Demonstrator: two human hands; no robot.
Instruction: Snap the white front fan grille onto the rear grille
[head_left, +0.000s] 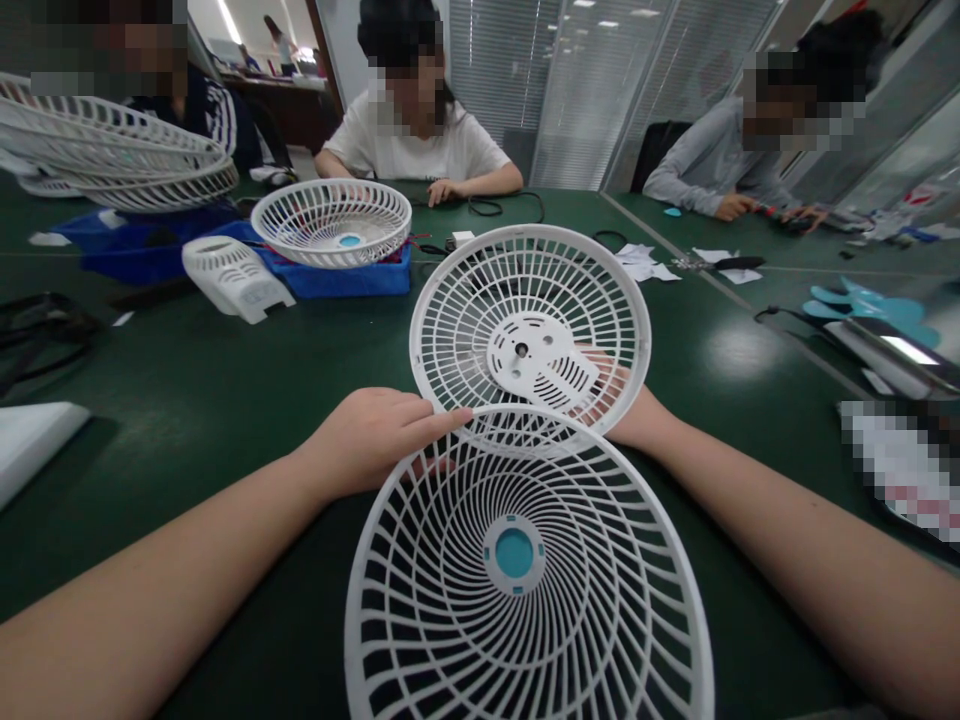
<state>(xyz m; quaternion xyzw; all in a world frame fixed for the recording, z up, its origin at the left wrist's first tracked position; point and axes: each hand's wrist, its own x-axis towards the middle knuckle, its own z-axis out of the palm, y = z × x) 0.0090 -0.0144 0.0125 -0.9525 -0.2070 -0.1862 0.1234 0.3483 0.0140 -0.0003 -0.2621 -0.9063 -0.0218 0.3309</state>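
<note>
My left hand [371, 437] grips the far rim of a white front fan grille [525, 570] with a teal centre cap, which lies tilted toward me over the green table [187, 400]. My right hand [611, 400] is behind a white rear fan grille [530, 325] and holds it upright; its fingers show through the slats. The rear grille's lower edge meets the front grille's far rim. A white motor plate sits at the rear grille's centre.
Another white grille [331, 220] rests on a blue tray [352, 275]. Beside it lies a white housing part [234, 277]. Stacked grilles [112, 150] stand far left. Three people sit across the table. Blue fan blades [870, 305] and a blurred item lie on the right.
</note>
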